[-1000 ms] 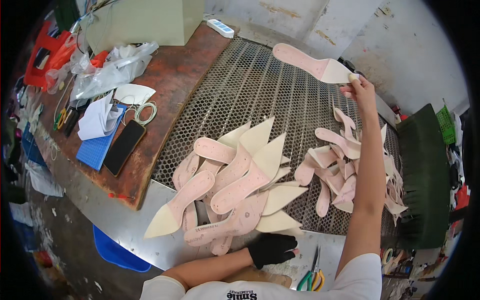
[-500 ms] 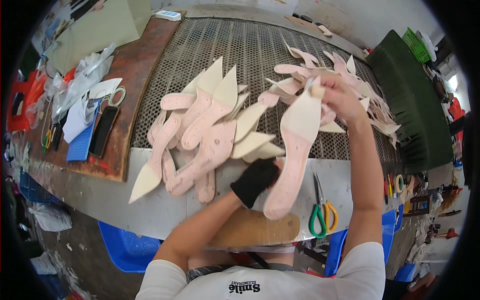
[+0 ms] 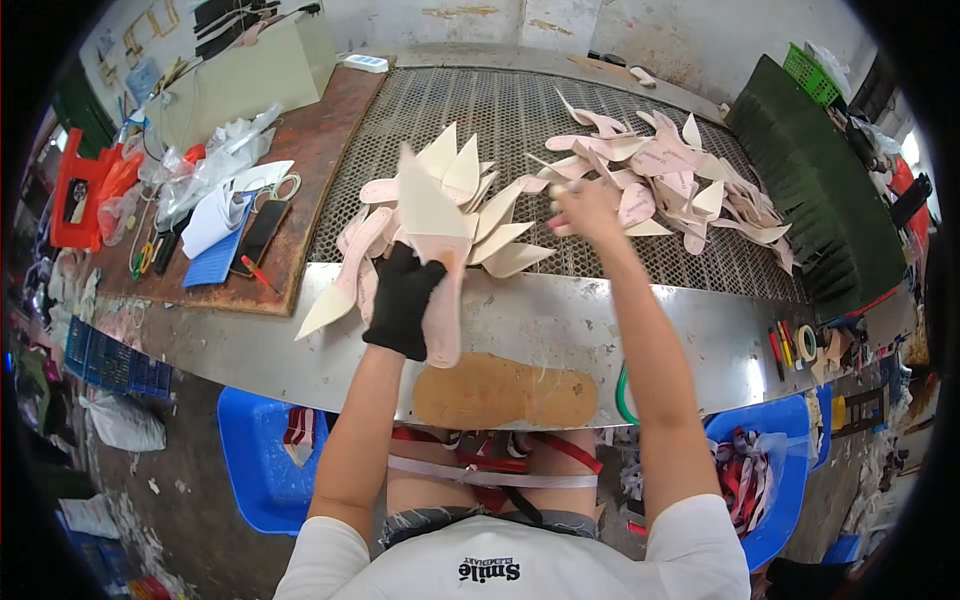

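Note:
My left hand (image 3: 402,305), in a black glove, grips a shoe insole (image 3: 442,325) with a pink heel part and a cream pointed toe. The insole stands toe upward in front of the left pile of similar insoles (image 3: 370,235) and hides part of it. My right hand (image 3: 588,208) hovers by the left side of the right insole pile (image 3: 665,160). Its fingers are apart and partly curled, with tan wraps on them, and nothing shows between them. Beneath my right forearm, one green scissor handle (image 3: 624,398) peeks out; the rest is hidden.
Both piles lie on a perforated metal mesh (image 3: 440,100). A brown pad (image 3: 505,392) sits at the table's near edge. Blue tubs (image 3: 265,500) stand below on either side. At right are a dark green bristly curtain (image 3: 850,190), pens and a tape roll (image 3: 806,342).
The insole has passed from my right hand to my gloved left hand, which has moved up and left. My right hand has moved left, away from the insole. The view has shifted.

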Demonstrator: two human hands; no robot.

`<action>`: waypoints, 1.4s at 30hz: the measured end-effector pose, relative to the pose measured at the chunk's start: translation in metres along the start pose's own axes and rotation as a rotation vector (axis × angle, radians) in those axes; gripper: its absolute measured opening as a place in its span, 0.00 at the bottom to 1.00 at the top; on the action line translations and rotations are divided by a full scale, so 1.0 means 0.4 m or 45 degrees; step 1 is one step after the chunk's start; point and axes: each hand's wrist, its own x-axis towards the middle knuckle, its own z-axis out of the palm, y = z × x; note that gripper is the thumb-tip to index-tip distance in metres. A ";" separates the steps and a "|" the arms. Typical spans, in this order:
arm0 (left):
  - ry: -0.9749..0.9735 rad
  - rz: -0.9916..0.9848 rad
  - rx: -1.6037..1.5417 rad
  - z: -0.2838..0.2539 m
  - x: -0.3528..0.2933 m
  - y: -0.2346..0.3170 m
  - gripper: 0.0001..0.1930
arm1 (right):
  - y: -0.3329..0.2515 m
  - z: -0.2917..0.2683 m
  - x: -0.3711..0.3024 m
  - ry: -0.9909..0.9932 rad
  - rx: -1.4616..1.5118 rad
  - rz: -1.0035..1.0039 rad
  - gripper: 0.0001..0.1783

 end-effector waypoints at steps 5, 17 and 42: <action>0.350 0.309 0.814 -0.013 0.086 0.024 0.24 | 0.087 0.163 0.185 0.138 -0.221 0.189 0.16; 0.260 1.338 1.559 0.156 0.202 0.097 0.14 | 0.173 0.034 -0.031 -0.021 1.242 0.140 0.10; -0.771 -0.081 1.506 0.249 0.617 -0.117 0.27 | 0.205 0.136 -0.059 0.169 0.894 0.062 0.07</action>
